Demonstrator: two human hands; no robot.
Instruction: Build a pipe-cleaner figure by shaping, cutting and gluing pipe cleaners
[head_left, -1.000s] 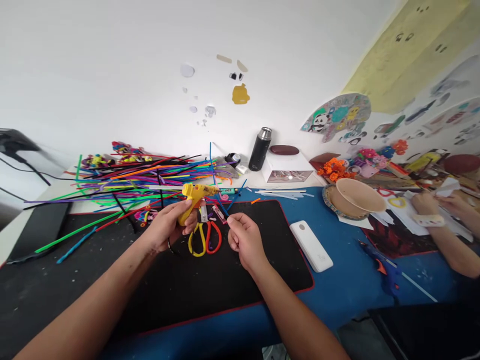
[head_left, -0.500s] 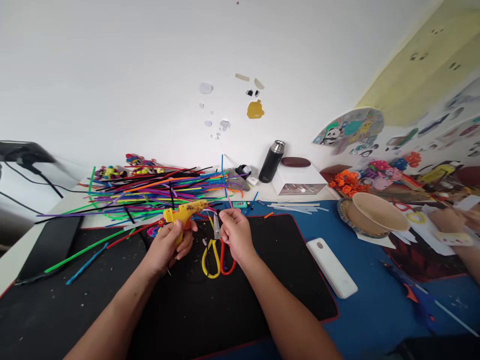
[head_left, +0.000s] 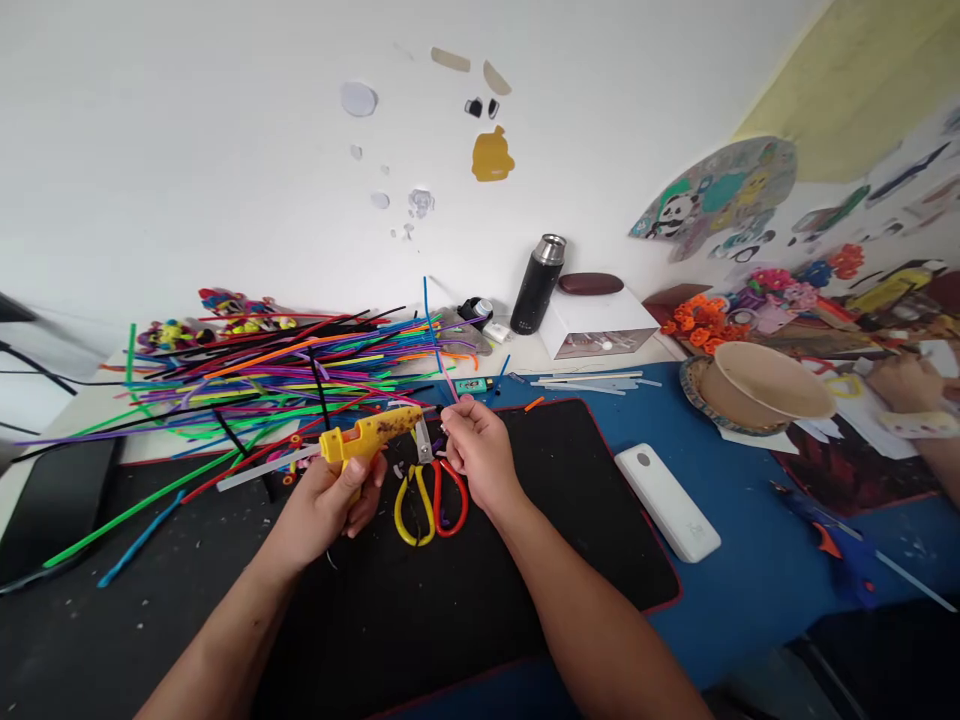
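My left hand (head_left: pixel 334 500) is wrapped round a yellow hot glue gun (head_left: pixel 382 430), whose nozzle points right. A translucent glue stick (head_left: pixel 259 468) juts from its back end. Close by the nozzle, my right hand (head_left: pixel 480 455) is pinched on a thin pink pipe cleaner (head_left: pixel 449 386) that rises above the fingertips; its lower end is hidden. Scissors (head_left: pixel 413 512) with one yellow and one red handle lie on the black mat (head_left: pixel 420 620) between my hands. Behind them spreads a heap of coloured pipe cleaners (head_left: pixel 262 375).
A black flask (head_left: pixel 537 285) and a white box (head_left: pixel 600 325) stand at the wall. To the right are a white power bank (head_left: pixel 667 505), a bowl (head_left: pixel 772 385), a blue glue gun (head_left: pixel 844 555) and another person's hand (head_left: pixel 904 385). Glue sticks (head_left: pixel 592 381) lie behind the mat.
The view has shifted, with the wall pieces higher in the picture. The glue gun has turned slightly, showing more of its glue stick; its nozzle stays near my right fingertips. Both grips are unchanged.
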